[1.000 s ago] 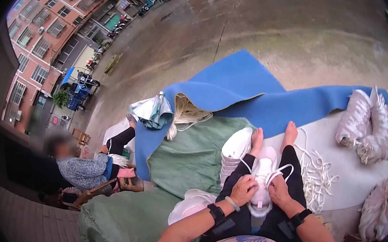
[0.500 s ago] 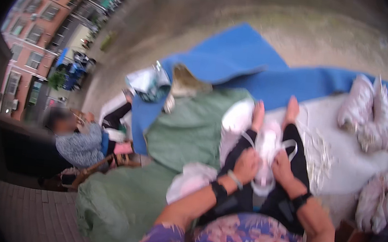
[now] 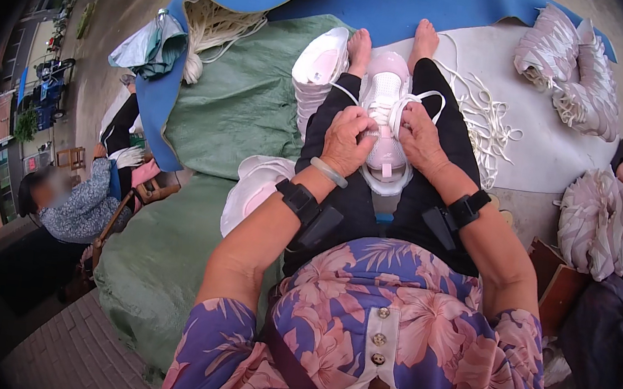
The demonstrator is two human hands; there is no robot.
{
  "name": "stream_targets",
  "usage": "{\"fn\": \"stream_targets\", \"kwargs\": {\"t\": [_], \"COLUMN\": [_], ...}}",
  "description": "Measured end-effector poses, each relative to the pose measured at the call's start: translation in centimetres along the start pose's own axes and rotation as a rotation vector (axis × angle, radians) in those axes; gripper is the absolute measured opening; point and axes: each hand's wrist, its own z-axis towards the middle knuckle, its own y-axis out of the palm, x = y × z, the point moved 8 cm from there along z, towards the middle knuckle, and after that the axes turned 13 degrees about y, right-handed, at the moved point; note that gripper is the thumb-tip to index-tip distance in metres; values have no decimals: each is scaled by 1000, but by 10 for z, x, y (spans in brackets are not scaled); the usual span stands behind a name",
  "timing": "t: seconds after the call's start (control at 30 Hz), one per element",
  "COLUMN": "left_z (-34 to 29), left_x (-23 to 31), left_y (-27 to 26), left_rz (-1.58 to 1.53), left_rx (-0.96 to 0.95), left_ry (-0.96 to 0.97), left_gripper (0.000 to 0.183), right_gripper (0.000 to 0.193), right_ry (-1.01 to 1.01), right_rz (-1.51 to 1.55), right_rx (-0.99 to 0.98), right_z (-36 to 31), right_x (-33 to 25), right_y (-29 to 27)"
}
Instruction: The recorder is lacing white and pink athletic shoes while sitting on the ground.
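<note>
A pale pink and white shoe upper lies between my thighs, its toe pointing away from me and its heel nearest me. White shoelace runs through its eyelets, and a loop of it rises by my right hand. My left hand is closed at the left side of the lacing, fingers curled, with a stretch of lace coming out beside it. Across the opening, my right hand pinches the lace at the right eyelet row. The fingertips of both hands are partly hidden.
Stacked shoe uppers stand left of my legs, with another upper nearer. Loose laces lie on a white sheet. Bundled uppers sit far right. Green sacking covers the left; a person sits beyond it.
My view has tilted and sharpened, so the shoe and hands appear higher and further left. Both hands stay at the lacing; the lace loop still stands by the right hand.
</note>
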Motion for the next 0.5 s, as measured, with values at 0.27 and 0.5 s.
{"fn": "stream_targets", "kwargs": {"t": [0.27,0.5], "left_z": [0,-1], "left_x": [-2,-1], "left_y": [-5,-4], "left_rz": [-19,9], "left_rx": [32,41], "left_ry": [64,62], "left_gripper": [13,13], "right_gripper": [8,7], "right_ry": [-43,-62], "right_rz": [-50,-158], "right_rx": [-48,56], "right_z": [-8,-10], "right_x": [-16,-19], "right_y": [-6,0]}}
